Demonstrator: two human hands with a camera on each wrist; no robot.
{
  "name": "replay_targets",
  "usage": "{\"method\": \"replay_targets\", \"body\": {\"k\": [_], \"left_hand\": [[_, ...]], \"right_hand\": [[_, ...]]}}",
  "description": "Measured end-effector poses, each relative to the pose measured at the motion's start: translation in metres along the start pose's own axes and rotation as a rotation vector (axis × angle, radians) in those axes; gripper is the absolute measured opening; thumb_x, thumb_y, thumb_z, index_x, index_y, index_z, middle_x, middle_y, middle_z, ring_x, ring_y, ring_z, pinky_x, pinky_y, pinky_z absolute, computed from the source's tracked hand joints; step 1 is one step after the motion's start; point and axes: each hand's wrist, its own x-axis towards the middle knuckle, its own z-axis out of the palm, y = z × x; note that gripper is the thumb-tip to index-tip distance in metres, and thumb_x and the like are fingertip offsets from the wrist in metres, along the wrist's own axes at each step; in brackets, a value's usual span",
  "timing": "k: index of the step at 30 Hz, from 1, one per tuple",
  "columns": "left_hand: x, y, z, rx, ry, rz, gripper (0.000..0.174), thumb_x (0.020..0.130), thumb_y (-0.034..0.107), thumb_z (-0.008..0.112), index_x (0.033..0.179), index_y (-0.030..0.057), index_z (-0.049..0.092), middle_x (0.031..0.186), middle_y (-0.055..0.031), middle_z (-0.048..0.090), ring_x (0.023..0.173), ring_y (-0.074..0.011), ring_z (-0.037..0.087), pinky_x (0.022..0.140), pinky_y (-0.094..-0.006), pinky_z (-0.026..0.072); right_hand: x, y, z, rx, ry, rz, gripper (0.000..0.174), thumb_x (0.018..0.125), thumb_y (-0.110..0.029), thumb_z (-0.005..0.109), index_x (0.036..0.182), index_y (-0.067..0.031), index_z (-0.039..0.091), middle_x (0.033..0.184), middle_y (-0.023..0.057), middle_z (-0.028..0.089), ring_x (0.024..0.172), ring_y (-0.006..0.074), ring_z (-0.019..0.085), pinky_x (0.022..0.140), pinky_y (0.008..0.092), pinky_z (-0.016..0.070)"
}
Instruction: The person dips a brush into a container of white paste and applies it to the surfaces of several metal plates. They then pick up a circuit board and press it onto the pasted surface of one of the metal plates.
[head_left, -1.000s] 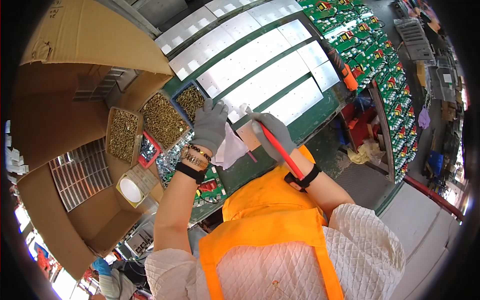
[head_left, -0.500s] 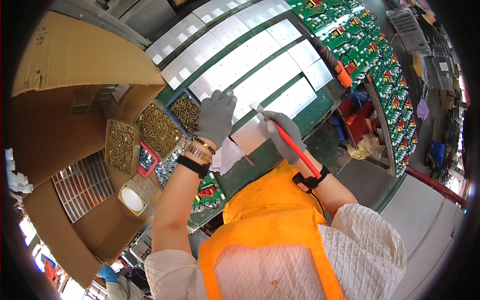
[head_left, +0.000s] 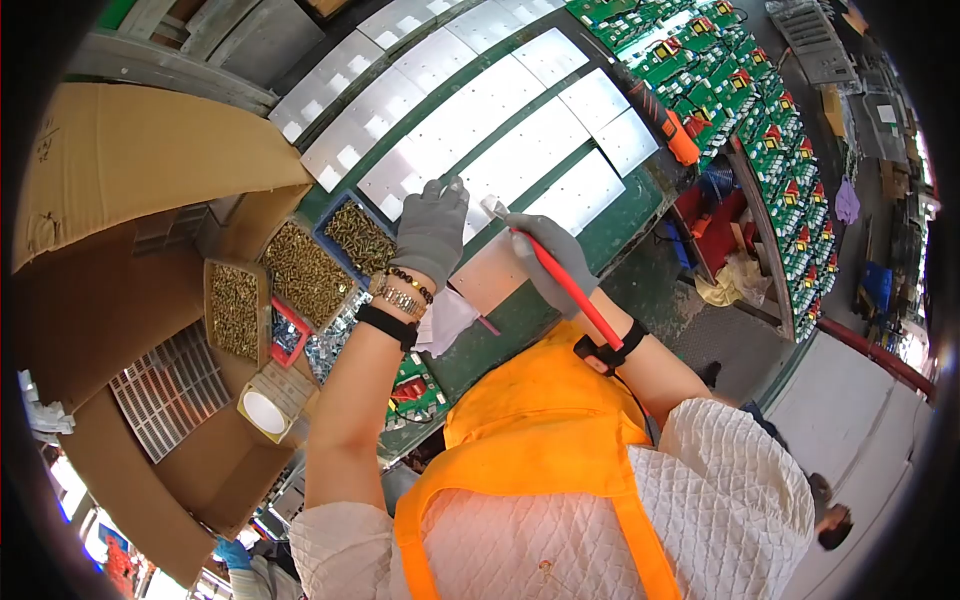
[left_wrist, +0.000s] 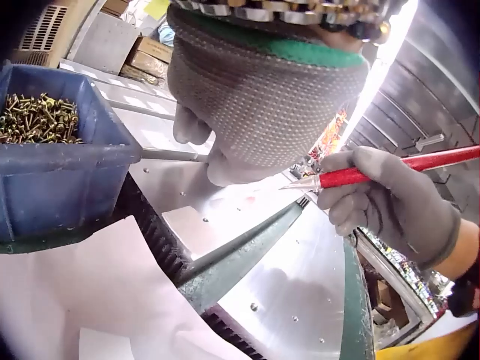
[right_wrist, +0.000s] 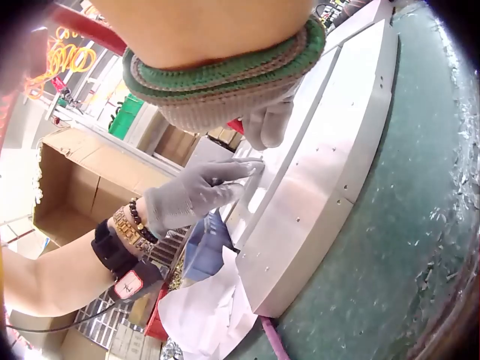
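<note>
Rows of flat silver metal plates lie on the green table. The gloved left hand rests its fingertips on a plate in the second row from the person, beside a blue bin of screws. The gloved right hand grips a red-handled tool, its pale tip over the plates near the left fingertips. In the left wrist view the red tool is pinched between the right thumb and fingers. Small holes or studs dot the nearest plate.
Bins of brass-coloured screws, a red tray and a large cardboard box stand at the left. White paper lies by the left wrist. An orange-black power tool and green circuit boards are at the right.
The head view has shifted a little. The left hand has moved from beside the blue bin onto the plates. The red tool remains in the right hand, its tip shifting across the plates.
</note>
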Motion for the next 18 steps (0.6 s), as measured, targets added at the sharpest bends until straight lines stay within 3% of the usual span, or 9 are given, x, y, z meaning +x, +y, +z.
{"method": "replay_targets", "body": {"k": [18], "left_hand": [[0.003, 0.001, 0.0, 0.052, 0.085, 0.041, 0.045, 0.082, 0.014, 0.059, 0.127, 0.0079, 0.061, 0.136, -0.0048, 0.058, 0.118, -0.0219, 0.054, 0.085, -0.0369, 0.0446]], "right_hand": [[0.002, -0.019, -0.011, -0.043, -0.064, 0.111, 0.025, 0.095, -0.013, 0.055, 0.116, -0.0025, 0.063, 0.102, 0.0167, 0.066, 0.094, 0.0309, 0.065, 0.083, 0.0359, 0.052]]}}
